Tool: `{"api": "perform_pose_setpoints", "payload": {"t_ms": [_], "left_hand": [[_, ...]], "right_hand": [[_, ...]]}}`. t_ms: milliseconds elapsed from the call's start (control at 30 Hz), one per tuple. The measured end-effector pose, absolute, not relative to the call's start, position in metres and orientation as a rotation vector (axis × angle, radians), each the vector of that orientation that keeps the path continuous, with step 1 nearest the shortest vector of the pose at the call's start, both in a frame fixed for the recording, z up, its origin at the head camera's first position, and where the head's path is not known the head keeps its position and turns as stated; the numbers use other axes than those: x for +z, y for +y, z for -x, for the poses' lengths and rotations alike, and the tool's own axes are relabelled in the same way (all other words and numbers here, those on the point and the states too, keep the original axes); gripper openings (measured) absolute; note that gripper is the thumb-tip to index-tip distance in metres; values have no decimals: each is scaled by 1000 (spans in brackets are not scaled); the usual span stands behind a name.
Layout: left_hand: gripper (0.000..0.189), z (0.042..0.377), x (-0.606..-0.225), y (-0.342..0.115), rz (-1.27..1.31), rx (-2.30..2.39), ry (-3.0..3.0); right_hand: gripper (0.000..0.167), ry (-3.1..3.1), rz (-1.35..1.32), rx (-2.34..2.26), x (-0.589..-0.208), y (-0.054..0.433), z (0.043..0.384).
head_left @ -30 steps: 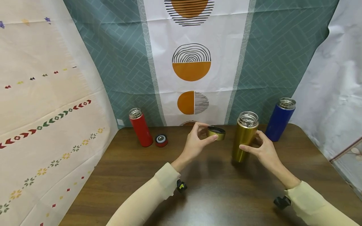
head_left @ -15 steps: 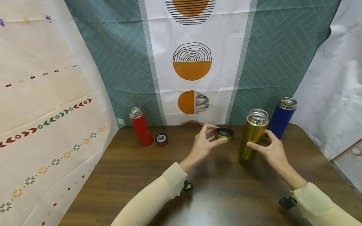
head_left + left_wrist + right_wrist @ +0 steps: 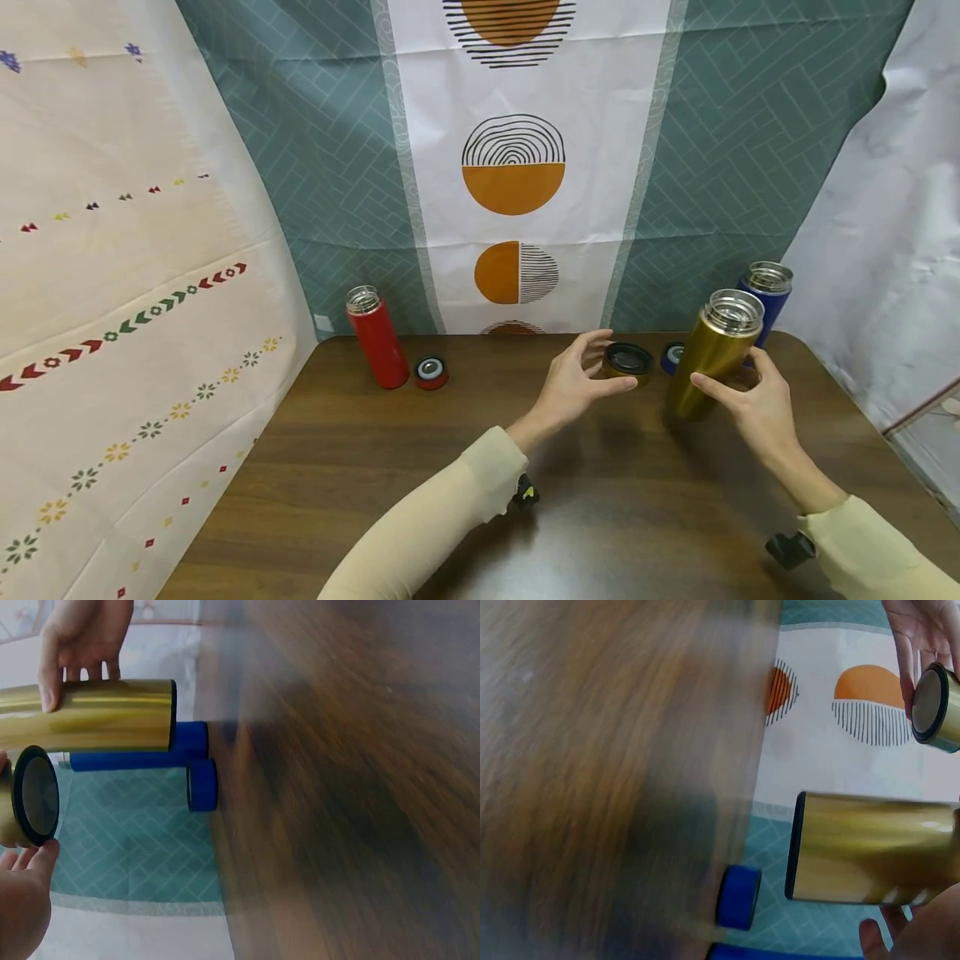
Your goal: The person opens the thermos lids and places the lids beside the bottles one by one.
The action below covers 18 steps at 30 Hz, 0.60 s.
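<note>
My right hand (image 3: 765,412) grips a gold insulated bottle (image 3: 707,367) around its side, with the open steel mouth up and the body tilted slightly right. In the left wrist view a gap shows between the bottle's black base and the table. To its left, my left hand (image 3: 570,387) pinches a gold lid (image 3: 36,796) with a black rim between thumb and fingers, above the table and apart from the bottle. A blue bottle (image 3: 768,292) without a lid stands behind the gold one and is partly hidden by it. Its blue lid (image 3: 739,897) lies on the table beside it.
On the far left of the brown wooden table (image 3: 360,467) stands an open red bottle (image 3: 378,346), with a red lid (image 3: 431,375) lying just right of it. Patterned cloth (image 3: 510,275) hangs behind the table's back edge.
Both hands have moved right, carrying the gold bottle and its lid. The bottle now tilts more and covers much of the blue bottle; the blue lid has come into sight.
</note>
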State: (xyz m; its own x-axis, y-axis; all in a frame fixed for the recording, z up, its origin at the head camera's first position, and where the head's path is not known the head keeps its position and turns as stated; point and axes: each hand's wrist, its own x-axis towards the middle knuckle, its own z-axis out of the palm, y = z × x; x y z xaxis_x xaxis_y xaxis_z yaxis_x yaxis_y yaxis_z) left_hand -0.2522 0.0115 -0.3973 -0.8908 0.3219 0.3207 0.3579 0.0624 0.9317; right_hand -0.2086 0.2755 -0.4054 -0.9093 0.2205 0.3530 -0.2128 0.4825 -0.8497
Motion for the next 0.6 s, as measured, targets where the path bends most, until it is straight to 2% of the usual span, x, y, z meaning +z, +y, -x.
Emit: {"api": "perform_pose_setpoints", "payload": {"t_ms": [267, 600], "left_hand": [[78, 252, -400, 30, 719, -1873, -2405], [71, 254, -409, 54, 668, -1672, -2549]], "right_hand": [[61, -2235, 127, 1438, -408, 289, 206], [61, -2043, 264, 1492, -411, 299, 204]]}}
